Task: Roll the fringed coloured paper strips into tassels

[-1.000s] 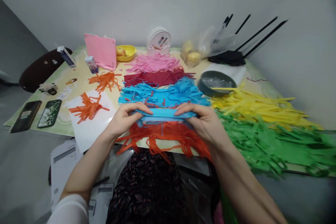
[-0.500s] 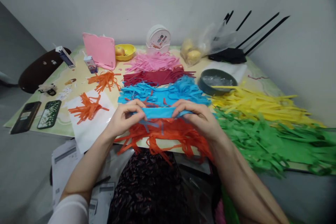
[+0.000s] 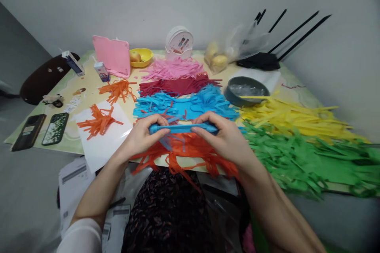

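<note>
A narrow, rolled or folded blue strip [image 3: 180,128] stretches level between my hands. My left hand [image 3: 150,132] pinches its left end between thumb and fingers. At the other end my right hand [image 3: 216,131] grips it the same way, thumb on the near side. Just below the strip lies orange-red fringed material [image 3: 190,148], its loose strands hanging over the table's front edge. Behind my hands is blue fringed material [image 3: 185,104] with a few red-orange scraps on it. Whether the held strip is paper or cloth I cannot tell.
Dark red [image 3: 175,86] and pink fringe [image 3: 175,69] lie farther back. Yellow [image 3: 291,118] and green fringe [image 3: 308,158] spread at right, near a dark bowl [image 3: 246,101]. Orange bunches [image 3: 99,120], two phones [image 3: 55,128], and a pink tablet case [image 3: 113,56] are at left.
The blue strip has become narrower, rolled or folded up between my fingers. Both hands have stayed in nearly the same place, with the thumbs now pressed along its near side.
</note>
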The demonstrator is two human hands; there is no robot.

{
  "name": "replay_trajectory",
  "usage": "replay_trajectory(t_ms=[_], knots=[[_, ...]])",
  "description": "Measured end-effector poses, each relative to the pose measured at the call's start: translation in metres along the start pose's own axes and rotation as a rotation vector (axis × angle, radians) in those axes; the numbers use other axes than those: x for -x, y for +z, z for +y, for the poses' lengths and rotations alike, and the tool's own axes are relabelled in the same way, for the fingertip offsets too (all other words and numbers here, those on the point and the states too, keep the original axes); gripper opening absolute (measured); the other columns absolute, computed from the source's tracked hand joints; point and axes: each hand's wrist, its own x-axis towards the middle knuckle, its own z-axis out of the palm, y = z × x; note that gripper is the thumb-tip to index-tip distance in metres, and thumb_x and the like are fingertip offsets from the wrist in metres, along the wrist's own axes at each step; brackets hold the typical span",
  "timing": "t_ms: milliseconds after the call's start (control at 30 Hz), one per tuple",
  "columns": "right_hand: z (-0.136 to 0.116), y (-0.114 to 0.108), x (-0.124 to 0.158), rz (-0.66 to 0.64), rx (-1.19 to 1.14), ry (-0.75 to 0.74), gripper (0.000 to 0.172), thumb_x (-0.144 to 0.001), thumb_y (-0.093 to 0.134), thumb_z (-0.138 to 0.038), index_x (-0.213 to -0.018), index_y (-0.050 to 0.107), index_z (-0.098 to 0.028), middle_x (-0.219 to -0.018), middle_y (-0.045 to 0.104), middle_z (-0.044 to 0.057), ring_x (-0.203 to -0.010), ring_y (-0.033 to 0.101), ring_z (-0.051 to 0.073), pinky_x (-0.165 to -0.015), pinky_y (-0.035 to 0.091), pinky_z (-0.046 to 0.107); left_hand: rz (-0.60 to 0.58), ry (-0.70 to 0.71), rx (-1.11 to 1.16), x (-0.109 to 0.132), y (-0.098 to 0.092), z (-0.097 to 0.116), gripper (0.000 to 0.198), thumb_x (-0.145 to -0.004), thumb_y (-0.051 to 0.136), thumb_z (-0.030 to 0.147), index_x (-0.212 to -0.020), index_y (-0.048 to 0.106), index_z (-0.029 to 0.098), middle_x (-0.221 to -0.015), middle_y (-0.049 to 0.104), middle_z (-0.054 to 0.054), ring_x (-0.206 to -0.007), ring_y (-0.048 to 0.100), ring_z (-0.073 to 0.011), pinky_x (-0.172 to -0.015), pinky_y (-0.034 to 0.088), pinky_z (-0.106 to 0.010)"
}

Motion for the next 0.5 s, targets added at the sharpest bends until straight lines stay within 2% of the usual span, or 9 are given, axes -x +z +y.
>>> replay_trajectory(t_ms=[100, 167, 300, 400, 500], knots=[[0.0, 0.002, 0.001, -0.006, -0.19, 0.069, 0.016, -0.084, 0.068, -0.036, -0.085, 0.067, -0.02, -0.079, 0.071, 0.003, -0.064, 0.065, 0.016, -0.06, 0.052, 0.028, -0.029, -0.082, 0.269, 0.001, 0.003, 0.001, 0.02, -0.086, 0.066, 0.033, -0.086, 0.053, 0.018, -0.074, 0.066, 0.001, -0.063, 0.064, -0.0122, -0.065, 0.05, -0.025], [0.0, 0.004, 0.003, 0.011, -0.289, 0.106, 0.018, -0.085, 0.068, -0.038, -0.089, 0.071, -0.021, -0.077, 0.072, 0.002, -0.06, 0.065, 0.016, -0.058, 0.054, 0.028, -0.005, -0.098, 0.363, 0.002, 0.006, 0.0, 0.02, -0.086, 0.068, 0.034, -0.092, 0.059, 0.017, -0.067, 0.065, 0.002, -0.055, 0.062, -0.0113, -0.062, 0.051, -0.025], [0.003, 0.01, 0.005, 0.047, -0.42, 0.105, 0.016, -0.084, 0.069, -0.036, -0.086, 0.076, -0.022, -0.078, 0.074, 0.003, -0.065, 0.068, 0.017, -0.064, 0.057, 0.03, 0.073, -0.088, 0.506, 0.001, 0.009, -0.006, 0.018, -0.082, 0.071, 0.031, -0.09, 0.072, 0.015, -0.067, 0.068, -0.001, -0.059, 0.064, -0.0126, -0.068, 0.054, -0.028], [0.006, 0.011, 0.004, 0.037, -0.473, 0.054, 0.013, -0.083, 0.068, -0.031, -0.079, 0.076, -0.023, -0.079, 0.074, 0.004, -0.069, 0.068, 0.017, -0.065, 0.056, 0.029, 0.088, -0.102, 0.612, 0.001, 0.01, -0.011, 0.013, -0.079, 0.072, 0.028, -0.081, 0.072, 0.015, -0.068, 0.068, -0.001, -0.056, 0.062, -0.0115, -0.067, 0.054, -0.028], [0.007, 0.011, 0.004, 0.022, -0.471, 0.01, 0.017, -0.086, 0.065, -0.034, -0.079, 0.076, -0.022, -0.079, 0.074, 0.004, -0.068, 0.067, 0.017, -0.065, 0.056, 0.031, 0.071, -0.054, 0.564, 0.003, 0.009, -0.011, 0.017, -0.08, 0.071, 0.032, -0.08, 0.072, 0.015, -0.072, 0.068, -0.003, -0.063, 0.064, -0.0135, -0.067, 0.053, -0.028]])
